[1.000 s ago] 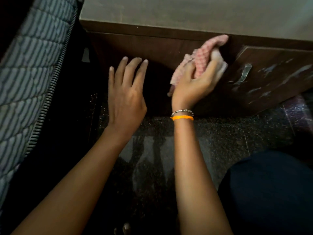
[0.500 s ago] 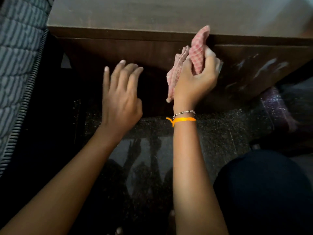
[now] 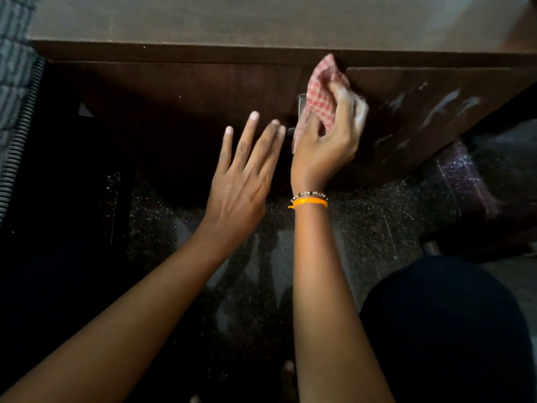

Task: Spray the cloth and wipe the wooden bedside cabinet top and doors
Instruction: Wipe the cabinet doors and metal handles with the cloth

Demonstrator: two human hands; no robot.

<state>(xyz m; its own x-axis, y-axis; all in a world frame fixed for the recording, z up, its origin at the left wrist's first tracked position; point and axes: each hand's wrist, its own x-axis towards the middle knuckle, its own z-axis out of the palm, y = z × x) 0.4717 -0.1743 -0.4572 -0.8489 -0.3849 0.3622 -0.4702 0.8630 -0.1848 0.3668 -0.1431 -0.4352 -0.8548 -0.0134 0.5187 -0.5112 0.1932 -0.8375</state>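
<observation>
Cabinet door nearer shut, cloth lower.

Two hands are seen: the left hand and the right hand. One checked cloth is counted, and one wooden cabinet with two doors. Two bracelets are worn on one wrist. One mattress edge is visible.

Dim room: dark speckled stone floor, striped quilted mattress at the left edge.
</observation>
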